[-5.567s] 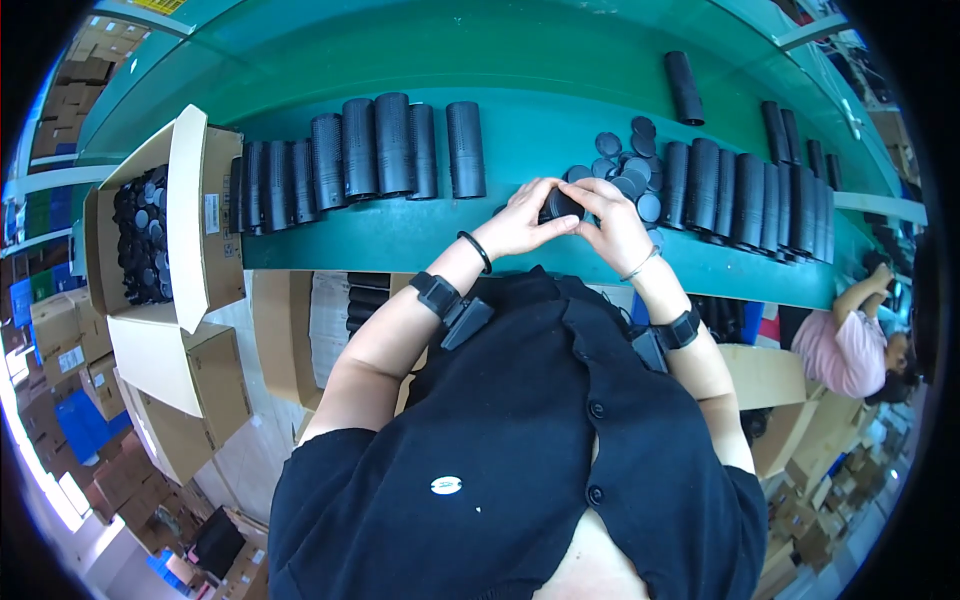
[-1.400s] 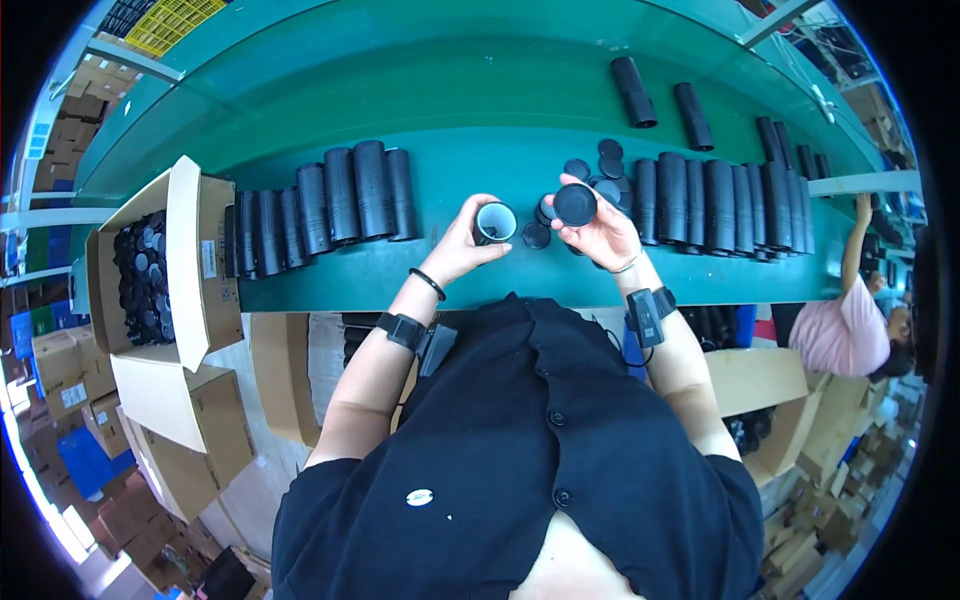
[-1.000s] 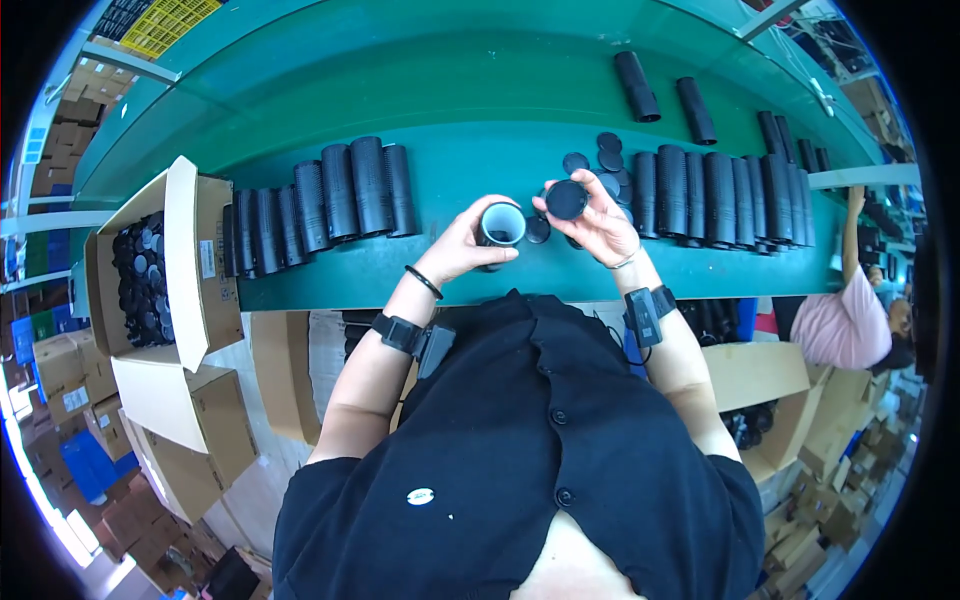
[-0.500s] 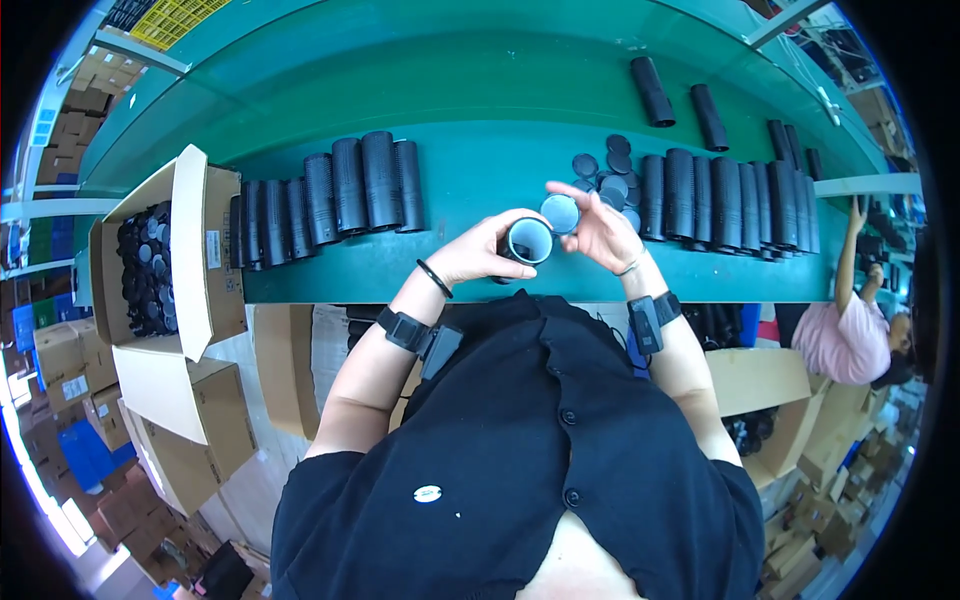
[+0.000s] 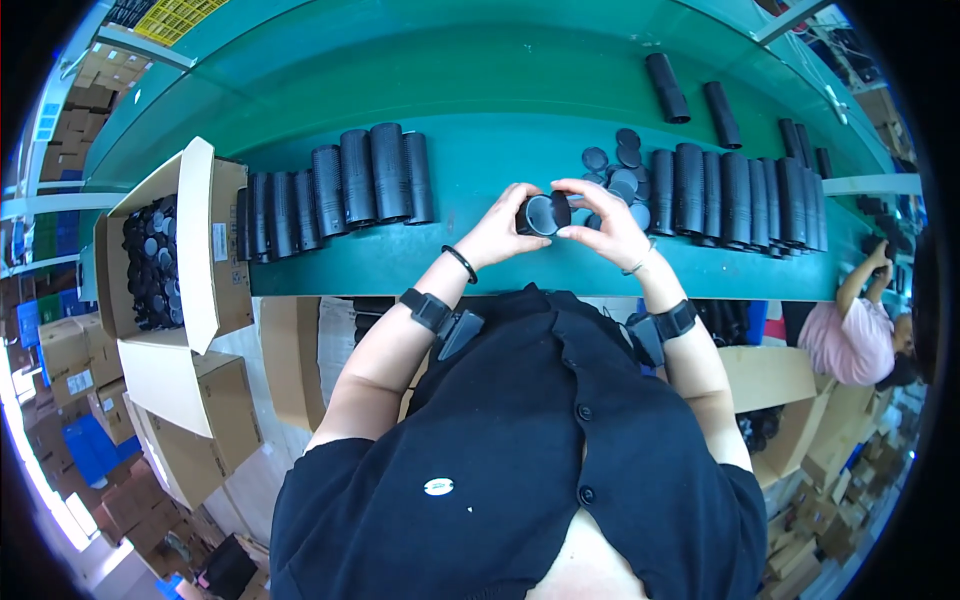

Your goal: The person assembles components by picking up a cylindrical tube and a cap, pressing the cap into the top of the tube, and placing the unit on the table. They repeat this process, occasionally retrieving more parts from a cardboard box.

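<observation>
My left hand [image 5: 496,232] is wrapped round a black tube [image 5: 540,216], its open, pale-lined end turned up toward me. Between the fingers and thumb of my right hand [image 5: 613,230] is a round black cap [image 5: 561,209], tilted nearly on edge at the right side of the tube's mouth. Whether the cap touches the rim, I cannot tell. Just beyond my right hand, several loose black caps [image 5: 624,180] lie in a pile on the green workbench [image 5: 480,150].
Upright ribbed black tubes stand in a left row [image 5: 388,175] and a right row [image 5: 689,190]. More tubes [image 5: 667,88] are farther back. An open carton [image 5: 200,250] at left holds many black caps. At far right a person in a pink top [image 5: 850,340] works at the bench.
My right hand has moved left, bringing the cap to the tube's mouth and turning it from face-on to nearly edge-on. My left hand still grips the tube, shifted slightly right and up.
</observation>
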The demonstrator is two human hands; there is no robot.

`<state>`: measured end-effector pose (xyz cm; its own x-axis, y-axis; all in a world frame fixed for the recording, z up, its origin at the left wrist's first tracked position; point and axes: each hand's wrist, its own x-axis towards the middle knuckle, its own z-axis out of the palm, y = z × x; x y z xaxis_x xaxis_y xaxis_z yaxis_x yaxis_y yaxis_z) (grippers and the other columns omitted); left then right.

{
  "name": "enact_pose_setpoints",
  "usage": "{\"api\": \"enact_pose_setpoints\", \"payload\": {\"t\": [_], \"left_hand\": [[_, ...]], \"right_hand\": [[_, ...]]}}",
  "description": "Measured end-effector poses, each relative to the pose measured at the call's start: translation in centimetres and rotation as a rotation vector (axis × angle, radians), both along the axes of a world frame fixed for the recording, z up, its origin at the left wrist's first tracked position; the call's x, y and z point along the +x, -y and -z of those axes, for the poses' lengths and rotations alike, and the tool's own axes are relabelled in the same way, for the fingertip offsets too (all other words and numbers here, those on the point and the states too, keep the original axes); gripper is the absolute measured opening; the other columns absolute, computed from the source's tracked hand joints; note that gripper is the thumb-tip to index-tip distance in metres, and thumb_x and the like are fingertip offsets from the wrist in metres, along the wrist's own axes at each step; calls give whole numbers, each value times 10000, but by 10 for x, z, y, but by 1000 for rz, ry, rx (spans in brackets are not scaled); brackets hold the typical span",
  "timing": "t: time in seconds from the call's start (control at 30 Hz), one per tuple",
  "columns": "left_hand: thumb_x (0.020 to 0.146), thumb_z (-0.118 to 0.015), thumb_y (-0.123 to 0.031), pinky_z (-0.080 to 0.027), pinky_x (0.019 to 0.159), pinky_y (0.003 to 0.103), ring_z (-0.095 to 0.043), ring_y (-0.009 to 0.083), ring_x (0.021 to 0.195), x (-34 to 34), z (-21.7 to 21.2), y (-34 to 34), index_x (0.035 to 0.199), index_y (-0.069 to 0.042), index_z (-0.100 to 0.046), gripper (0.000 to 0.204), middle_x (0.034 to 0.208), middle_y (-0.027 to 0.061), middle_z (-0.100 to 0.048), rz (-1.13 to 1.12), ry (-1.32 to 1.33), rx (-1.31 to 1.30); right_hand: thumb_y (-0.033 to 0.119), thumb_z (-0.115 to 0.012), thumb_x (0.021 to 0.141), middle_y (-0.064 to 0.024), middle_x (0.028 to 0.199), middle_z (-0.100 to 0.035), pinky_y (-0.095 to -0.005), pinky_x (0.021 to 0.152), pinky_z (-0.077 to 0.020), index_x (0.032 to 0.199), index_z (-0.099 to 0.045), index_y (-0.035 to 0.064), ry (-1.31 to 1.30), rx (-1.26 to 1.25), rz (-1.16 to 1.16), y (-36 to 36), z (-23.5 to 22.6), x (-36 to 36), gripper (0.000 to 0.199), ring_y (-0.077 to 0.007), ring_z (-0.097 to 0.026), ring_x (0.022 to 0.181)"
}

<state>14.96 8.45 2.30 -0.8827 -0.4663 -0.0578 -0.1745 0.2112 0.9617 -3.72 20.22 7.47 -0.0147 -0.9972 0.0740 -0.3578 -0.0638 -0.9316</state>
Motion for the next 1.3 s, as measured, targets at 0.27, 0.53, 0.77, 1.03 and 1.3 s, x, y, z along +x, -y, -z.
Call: {"api": "enact_pose_setpoints", "payload": {"t": [0.27,0.53,0.77,1.03,1.3], "left_hand": [[665,-812,-222,-439,938,385,-526,329,1095,-1,15,-3,1240,-3,-494,693,1139,171,-533,11,-95,-101],[694,-783,-246,-378,1012,429,-466,353,1189,-3,27,-6,1300,-61,-454,714,1205,166,-523,19,-50,69],[709,-774,-353,-359,1034,435,-454,347,1208,0,19,-1,1296,-60,-457,729,1237,158,-509,77,-44,41],[772,-716,-534,-351,1048,427,-442,334,1228,-1,17,-1,1317,-51,-451,775,1275,168,-501,61,8,53],[824,-675,-506,-358,1034,425,-450,331,1217,-2,18,-1,1303,-60,-464,688,1265,156,-512,32,-1,84]], "right_hand": [[87,-766,677,-142,1234,-581,-391,993,-443,1235,-581,55,-332,-72,-22,3,-1,17,588,-331,-539,1158],[82,-767,666,-133,1212,-589,-391,969,-449,1207,-598,28,-429,-69,-38,3,-3,17,569,-320,-551,1121],[53,-752,659,-133,1216,-586,-386,959,-451,1221,-594,26,-467,-93,-62,4,-2,19,584,-315,-553,1105],[-35,-668,684,-140,1203,-580,-383,939,-463,1220,-595,20,-557,-120,-81,5,-2,21,545,-317,-553,1081],[-16,-653,735,-157,1191,-557,-386,882,-475,1210,-585,-1,-542,-118,-90,11,-5,23,480,-337,-538,1032]]}}
